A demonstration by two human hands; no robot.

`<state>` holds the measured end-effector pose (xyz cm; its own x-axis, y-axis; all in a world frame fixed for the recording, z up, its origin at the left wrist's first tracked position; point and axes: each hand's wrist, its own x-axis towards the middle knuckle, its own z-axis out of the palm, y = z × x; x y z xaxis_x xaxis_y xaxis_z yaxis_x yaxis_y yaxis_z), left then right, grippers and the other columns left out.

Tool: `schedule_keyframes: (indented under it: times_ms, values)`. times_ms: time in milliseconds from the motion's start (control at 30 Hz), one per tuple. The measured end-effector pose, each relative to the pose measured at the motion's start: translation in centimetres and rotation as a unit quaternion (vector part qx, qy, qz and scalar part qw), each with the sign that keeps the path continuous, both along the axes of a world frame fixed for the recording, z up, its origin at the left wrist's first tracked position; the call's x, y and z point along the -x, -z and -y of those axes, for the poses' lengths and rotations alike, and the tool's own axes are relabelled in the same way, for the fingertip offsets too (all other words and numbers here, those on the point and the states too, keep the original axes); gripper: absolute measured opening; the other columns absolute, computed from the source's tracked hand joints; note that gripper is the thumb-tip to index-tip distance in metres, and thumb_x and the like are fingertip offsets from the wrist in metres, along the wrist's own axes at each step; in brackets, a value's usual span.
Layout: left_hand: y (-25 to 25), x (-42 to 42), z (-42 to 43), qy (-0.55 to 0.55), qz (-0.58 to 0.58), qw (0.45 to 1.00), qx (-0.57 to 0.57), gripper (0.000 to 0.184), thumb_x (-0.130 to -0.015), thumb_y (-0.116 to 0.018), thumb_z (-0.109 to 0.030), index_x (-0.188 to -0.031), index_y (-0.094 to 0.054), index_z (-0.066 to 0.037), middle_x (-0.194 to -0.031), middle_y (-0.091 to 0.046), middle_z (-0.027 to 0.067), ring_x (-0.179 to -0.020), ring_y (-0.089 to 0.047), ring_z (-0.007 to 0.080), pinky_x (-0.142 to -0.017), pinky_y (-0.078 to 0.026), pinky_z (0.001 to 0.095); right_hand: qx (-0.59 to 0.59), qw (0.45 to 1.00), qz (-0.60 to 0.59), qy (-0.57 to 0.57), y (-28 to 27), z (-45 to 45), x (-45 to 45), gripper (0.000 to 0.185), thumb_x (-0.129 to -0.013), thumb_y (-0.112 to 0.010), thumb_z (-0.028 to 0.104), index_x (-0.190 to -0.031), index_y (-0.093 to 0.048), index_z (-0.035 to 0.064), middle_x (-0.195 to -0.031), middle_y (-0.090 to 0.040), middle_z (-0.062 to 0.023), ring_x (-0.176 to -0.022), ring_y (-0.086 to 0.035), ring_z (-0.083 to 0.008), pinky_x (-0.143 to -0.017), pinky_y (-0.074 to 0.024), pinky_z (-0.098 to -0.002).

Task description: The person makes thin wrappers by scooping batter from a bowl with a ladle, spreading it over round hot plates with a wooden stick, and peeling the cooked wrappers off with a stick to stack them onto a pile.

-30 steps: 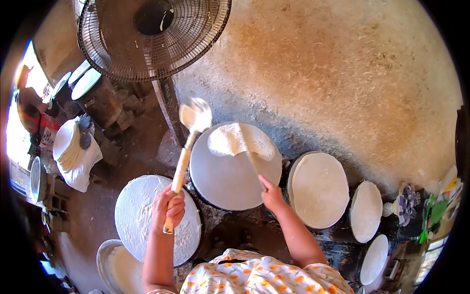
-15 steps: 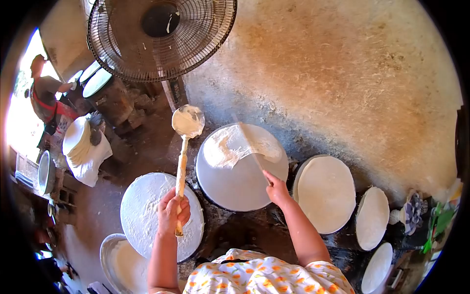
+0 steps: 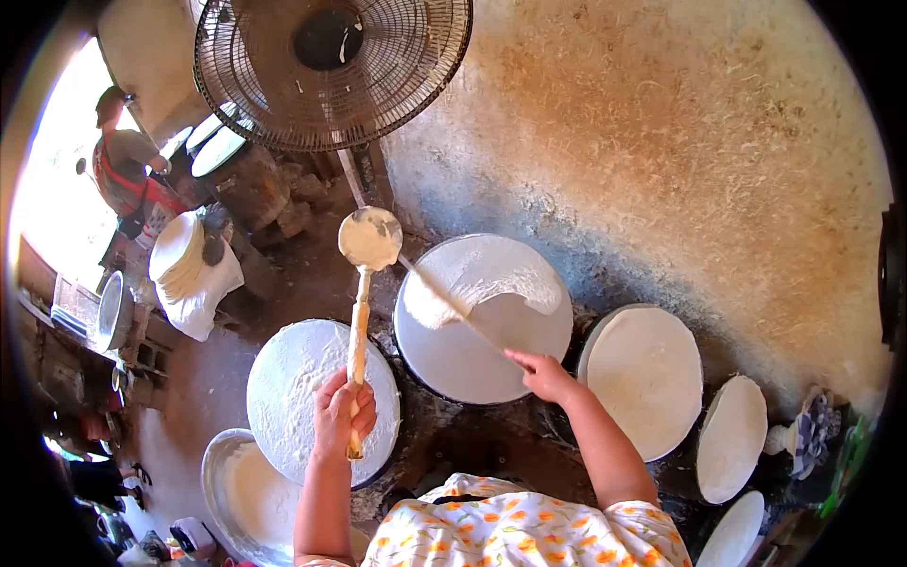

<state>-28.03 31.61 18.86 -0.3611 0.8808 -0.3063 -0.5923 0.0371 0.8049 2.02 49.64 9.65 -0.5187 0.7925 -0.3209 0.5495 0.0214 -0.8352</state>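
My left hand (image 3: pixel 343 414) is wrapped round the wooden handle of a ladle (image 3: pixel 359 335), held upright in view. White batter coats the ladle's bowl (image 3: pixel 370 238). In front of me is a round grey griddle (image 3: pixel 477 373) with a streaky arc of white batter (image 3: pixel 501 283) across its far half. My right hand (image 3: pixel 546 376) grips the near end of a long thin stick (image 3: pixel 453 307), index finger along it. The stick slants over the batter to the far left; whether it touches the surface is unclear. A second round surface (image 3: pixel 302 378), coated with white batter, lies beside my left hand.
A metal basin (image 3: pixel 219 482) of batter stands at lower left. Round white sheets (image 3: pixel 644 378) lie on stands to the right. A fan (image 3: pixel 331 76) fills the upper left. Behind it a co-worker (image 3: pixel 132 165) stands near a stack of white rounds (image 3: pixel 178 253).
The stick has swung from the far middle to the left side of the griddle, and the batter arc has changed shape. The view has shifted slightly; my left hand still holds the ladle upright.
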Motion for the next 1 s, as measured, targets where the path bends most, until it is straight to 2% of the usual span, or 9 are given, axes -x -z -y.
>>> schedule_keyframes:
  times_ms: [133,200,233,367,467,533,667,867,1000]
  values:
    - [-1.1,-0.4,1.1,-0.013,-0.023,0.999,0.017,0.011,-0.092,-0.042,-0.009,-0.097,-0.049,-0.002,-0.064,-0.045,0.0037,-0.037,-0.038,0.0083,-0.031,-0.032,0.0227,0.005,0.998,0.018,-0.067,-0.2,1.3,-4.2,0.059,-0.074,-0.046,-0.008,-0.126,-0.056,0.0177,-0.118,-0.061,-0.0166,-0.106,-0.06,-0.022,-0.09,-0.0433,-0.0276]
    - [-0.9,-0.7,1.4,-0.015,-0.031,0.999,0.007,0.01,-0.092,-0.042,-0.009,-0.097,-0.049,-0.002,-0.064,-0.046,0.0038,-0.037,-0.038,0.0083,-0.031,-0.032,0.0225,-0.085,0.994,0.016,0.074,0.7,0.4,-4.5,0.058,-0.075,-0.047,-0.008,-0.126,-0.056,0.0179,-0.122,-0.058,-0.0173,-0.11,-0.059,-0.0244,-0.092,-0.0436,-0.0284]
    - [-0.2,-1.0,1.4,-0.023,-0.034,0.999,-0.005,0.029,-0.092,-0.046,-0.011,-0.118,-0.051,-0.001,-0.066,-0.047,0.003,-0.038,-0.036,0.0068,-0.032,-0.032,0.0209,-0.126,0.98,-0.069,0.139,2.2,-1.1,-3.5,0.055,-0.076,-0.048,-0.006,-0.126,-0.056,0.018,-0.123,-0.056,-0.018,-0.112,-0.058,-0.0268,-0.092,-0.0444,-0.0295]
    - [-0.5,-3.0,1.0,-0.053,0.004,0.999,0.006,0.029,-0.09,-0.044,-0.008,-0.117,-0.052,0.0,-0.066,-0.047,0.0034,-0.038,-0.036,0.007,-0.031,-0.032,0.0211,0.004,0.998,0.051,-0.022,-1.1,-2.7,-0.3,0.056,-0.076,-0.047,-0.006,-0.126,-0.056,0.018,-0.123,-0.057,-0.0178,-0.112,-0.058,-0.0242,-0.093,-0.0433,-0.0276]
    - [-0.1,-3.1,1.9,-0.058,-0.008,0.998,0.007,0.028,-0.091,-0.043,-0.007,-0.116,-0.052,0.0,-0.066,-0.048,0.0037,-0.038,-0.036,0.007,-0.031,-0.031,0.0211,-0.091,0.986,-0.01,-0.137,2.8,-0.3,-3.1,0.059,-0.075,-0.046,-0.007,-0.127,-0.055,0.0169,-0.115,-0.064,-0.0135,-0.098,-0.062,-0.0179,-0.089,-0.0449,-0.0291]
    - [-0.4,-3.2,2.2,-0.051,-0.016,0.999,0.005,0.019,-0.091,-0.044,-0.009,-0.108,-0.05,-0.001,-0.066,-0.047,0.0045,-0.038,-0.038,0.0082,-0.032,-0.032,0.0221,0.019,0.992,0.039,-0.118,-0.5,0.3,-3.8,0.057,-0.075,-0.046,-0.007,-0.127,-0.055,0.0156,-0.116,-0.063,-0.0142,-0.105,-0.061,-0.0179,-0.091,-0.044,-0.0283]
    - [-0.3,-4.2,2.0,-0.061,-0.007,0.998,-0.001,0.013,-0.093,-0.043,-0.01,-0.101,-0.048,-0.001,-0.066,-0.046,0.0054,-0.038,-0.039,0.0095,-0.031,-0.032,0.0233,-0.123,0.992,-0.041,-0.001,1.9,-1.1,-3.0,0.06,-0.074,-0.042,-0.01,-0.125,-0.057,0.0183,-0.119,-0.06,-0.0154,-0.111,-0.058,-0.0237,-0.096,-0.0412,-0.028]
    - [-0.7,-5.1,3.1,-0.069,-0.016,0.997,0.0,0.013,-0.093,-0.042,-0.009,-0.101,-0.048,-0.001,-0.067,-0.045,0.0048,-0.038,-0.038,0.009,-0.031,-0.032,0.023,0.05,0.979,0.084,-0.18,-1.2,-1.1,-5.3,0.058,-0.074,-0.045,-0.009,-0.124,-0.058,0.0175,-0.116,-0.064,-0.0114,-0.102,-0.06,-0.0136,-0.088,-0.0437,-0.0268]
    - [-0.9,-5.9,3.5,-0.068,-0.041,0.997,0.007,0.014,-0.093,-0.042,-0.009,-0.103,-0.049,-0.001,-0.066,-0.045,0.0042,-0.038,-0.038,0.0088,-0.031,-0.032,0.0231,-0.072,0.995,0.016,-0.063,0.0,-1.7,-5.5,0.058,-0.073,-0.046,-0.008,-0.123,-0.059,0.0183,-0.117,-0.061,-0.015,-0.101,-0.062,-0.0191,-0.088,-0.0442,-0.0266]
